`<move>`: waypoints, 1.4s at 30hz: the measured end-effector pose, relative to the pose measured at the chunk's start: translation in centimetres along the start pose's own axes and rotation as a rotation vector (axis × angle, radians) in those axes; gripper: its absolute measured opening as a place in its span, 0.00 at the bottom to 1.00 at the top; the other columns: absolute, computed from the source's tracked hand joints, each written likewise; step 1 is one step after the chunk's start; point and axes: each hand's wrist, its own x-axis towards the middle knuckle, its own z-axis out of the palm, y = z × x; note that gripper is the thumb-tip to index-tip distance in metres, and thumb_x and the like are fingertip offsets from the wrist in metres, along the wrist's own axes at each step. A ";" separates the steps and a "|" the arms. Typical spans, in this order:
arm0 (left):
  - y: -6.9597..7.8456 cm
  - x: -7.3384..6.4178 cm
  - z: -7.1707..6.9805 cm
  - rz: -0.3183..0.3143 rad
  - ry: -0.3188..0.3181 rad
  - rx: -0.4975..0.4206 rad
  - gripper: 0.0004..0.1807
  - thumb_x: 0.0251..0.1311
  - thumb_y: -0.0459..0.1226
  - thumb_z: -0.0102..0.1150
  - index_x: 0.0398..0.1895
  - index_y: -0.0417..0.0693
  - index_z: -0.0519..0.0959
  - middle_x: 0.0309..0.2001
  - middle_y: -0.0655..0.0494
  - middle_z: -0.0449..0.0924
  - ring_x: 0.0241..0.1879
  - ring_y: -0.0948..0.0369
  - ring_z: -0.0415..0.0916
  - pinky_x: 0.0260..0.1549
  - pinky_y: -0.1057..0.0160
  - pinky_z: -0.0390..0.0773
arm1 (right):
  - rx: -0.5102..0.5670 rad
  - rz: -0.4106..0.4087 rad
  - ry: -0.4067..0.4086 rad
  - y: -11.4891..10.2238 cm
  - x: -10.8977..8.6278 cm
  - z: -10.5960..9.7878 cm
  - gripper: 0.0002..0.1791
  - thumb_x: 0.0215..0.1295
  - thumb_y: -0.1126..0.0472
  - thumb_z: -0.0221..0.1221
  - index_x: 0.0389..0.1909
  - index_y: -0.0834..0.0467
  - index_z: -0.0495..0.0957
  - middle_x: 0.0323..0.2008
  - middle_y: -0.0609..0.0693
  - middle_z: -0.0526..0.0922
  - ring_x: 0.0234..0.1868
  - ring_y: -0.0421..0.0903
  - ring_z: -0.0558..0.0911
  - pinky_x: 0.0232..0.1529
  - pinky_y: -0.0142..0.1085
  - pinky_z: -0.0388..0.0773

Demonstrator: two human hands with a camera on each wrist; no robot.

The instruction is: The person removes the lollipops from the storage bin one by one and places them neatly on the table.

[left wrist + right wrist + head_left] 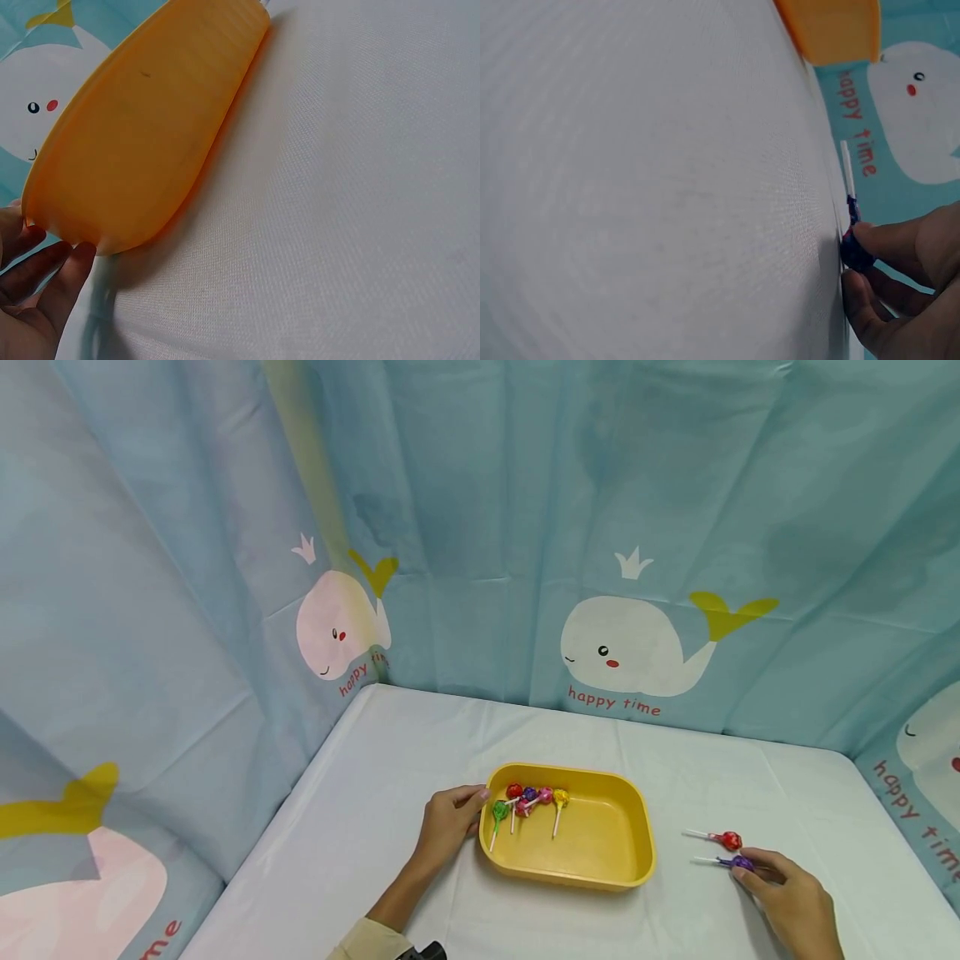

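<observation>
A yellow tray [600,839] stands on the white table, its outer wall [142,127] filling much of the left wrist view. My left hand [452,822] holds the tray's left end, fingertips against the wall and rim. Several lollipops lie inside at that end, among them a green one [499,811] and a yellow one [561,798]. To the right of the tray, my right hand [791,893] pinches the wrapped head of a purple lollipop [856,251] between thumb and fingers, its white stick pointing towards the tray. Just behind it lies a red lollipop [731,840].
White cloth [420,735] covers the tabletop. Blue curtains [480,527] printed with whales hang along the back and both sides. Between the tray and the two lollipops on the right is a stretch of bare cloth.
</observation>
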 end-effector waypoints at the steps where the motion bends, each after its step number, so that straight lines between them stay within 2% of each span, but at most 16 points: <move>1: 0.0 0.0 0.0 -0.001 0.000 0.003 0.20 0.74 0.45 0.66 0.58 0.40 0.87 0.52 0.44 0.89 0.46 0.56 0.89 0.36 0.71 0.87 | 0.001 -0.002 0.000 0.0 0.0 0.0 0.26 0.66 0.57 0.73 0.61 0.65 0.82 0.45 0.64 0.89 0.59 0.72 0.79 0.57 0.70 0.71; 6: -0.3 0.2 0.0 -0.005 0.004 0.025 0.19 0.74 0.44 0.66 0.57 0.40 0.88 0.51 0.45 0.90 0.45 0.57 0.89 0.36 0.71 0.87 | 0.017 0.001 -0.008 -0.1 -0.1 -0.2 0.27 0.67 0.56 0.73 0.62 0.65 0.81 0.46 0.64 0.90 0.61 0.73 0.77 0.58 0.69 0.70; 14: -0.3 0.3 0.0 -0.013 0.013 0.040 0.19 0.74 0.45 0.66 0.57 0.41 0.88 0.51 0.46 0.90 0.43 0.59 0.89 0.35 0.71 0.87 | 0.022 0.046 -0.002 -0.7 -0.3 -0.4 0.28 0.69 0.55 0.71 0.63 0.66 0.79 0.52 0.70 0.86 0.62 0.74 0.75 0.59 0.71 0.69; 18: -0.3 0.3 0.1 -0.017 0.012 0.019 0.20 0.74 0.45 0.66 0.58 0.40 0.87 0.51 0.45 0.90 0.44 0.57 0.90 0.36 0.71 0.87 | 0.031 0.057 0.015 -1.2 -0.4 -0.6 0.28 0.71 0.53 0.69 0.65 0.65 0.78 0.58 0.73 0.81 0.63 0.74 0.74 0.59 0.71 0.71; 22: -0.3 0.2 0.1 -0.015 0.008 0.012 0.20 0.74 0.45 0.66 0.58 0.39 0.87 0.51 0.44 0.90 0.45 0.57 0.90 0.36 0.71 0.87 | 0.052 0.051 0.058 -1.9 -0.7 -0.5 0.27 0.72 0.53 0.69 0.65 0.64 0.79 0.61 0.72 0.80 0.61 0.70 0.76 0.57 0.66 0.75; 26: -0.3 0.2 0.1 -0.008 0.008 0.020 0.20 0.74 0.45 0.66 0.58 0.39 0.87 0.51 0.44 0.90 0.45 0.57 0.90 0.36 0.70 0.87 | 0.075 0.021 0.104 -3.0 -1.0 -0.5 0.25 0.72 0.54 0.70 0.64 0.63 0.80 0.60 0.69 0.83 0.59 0.64 0.80 0.51 0.55 0.80; 30: -0.3 0.2 0.1 -0.009 0.010 0.030 0.19 0.74 0.44 0.66 0.58 0.39 0.87 0.51 0.45 0.90 0.45 0.56 0.90 0.37 0.70 0.88 | 0.097 -0.006 0.119 -4.2 -1.5 -0.5 0.25 0.70 0.53 0.71 0.63 0.61 0.82 0.57 0.64 0.87 0.56 0.57 0.82 0.44 0.36 0.76; 33: -0.2 0.2 0.1 -0.010 0.008 0.037 0.20 0.74 0.44 0.65 0.58 0.39 0.87 0.51 0.45 0.90 0.45 0.57 0.90 0.37 0.69 0.88 | 0.114 -0.043 0.128 -4.8 -1.9 -0.5 0.26 0.68 0.51 0.73 0.62 0.58 0.83 0.51 0.60 0.90 0.47 0.37 0.83 0.41 0.27 0.70; 35: -0.2 0.2 0.1 -0.016 0.007 0.033 0.20 0.75 0.44 0.65 0.58 0.39 0.87 0.51 0.45 0.90 0.46 0.57 0.90 0.37 0.69 0.88 | 0.138 -0.092 0.145 -5.1 -2.1 -0.5 0.25 0.66 0.51 0.75 0.60 0.57 0.85 0.48 0.57 0.91 0.40 0.23 0.78 0.40 0.22 0.69; 37: -0.3 0.2 0.1 -0.022 0.006 0.034 0.20 0.75 0.44 0.65 0.58 0.39 0.87 0.52 0.45 0.90 0.46 0.57 0.90 0.37 0.69 0.88 | 0.158 -0.139 0.157 -5.4 -2.4 -0.3 0.25 0.65 0.50 0.75 0.58 0.56 0.86 0.47 0.55 0.91 0.36 0.14 0.73 0.38 0.16 0.69; 42: -0.4 0.3 0.1 -0.025 0.007 0.028 0.19 0.74 0.44 0.65 0.58 0.40 0.87 0.52 0.45 0.90 0.46 0.57 0.90 0.37 0.68 0.88 | 0.217 -0.221 0.157 -6.4 -2.9 0.2 0.25 0.67 0.47 0.74 0.58 0.57 0.86 0.51 0.56 0.90 0.36 0.16 0.76 0.35 0.13 0.73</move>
